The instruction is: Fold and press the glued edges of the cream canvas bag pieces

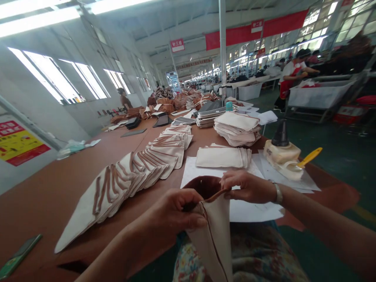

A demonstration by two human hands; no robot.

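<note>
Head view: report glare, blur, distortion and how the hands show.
In the head view, bright windows and long white ceiling tubes look blown out; at the head view's right edge, a dark brown heap is smeared; toward the head view's edges, wide-angle stretch slants shapes; low in the head view, the left hand and right hand look dim but readable.

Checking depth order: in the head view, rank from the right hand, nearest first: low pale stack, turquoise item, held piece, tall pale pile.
1. Held piece: pinched by the right hand.
2. Low pale stack: just beyond.
3. Tall pale pile: behind that stack.
4. Turquoise item: behind that pile.
</note>
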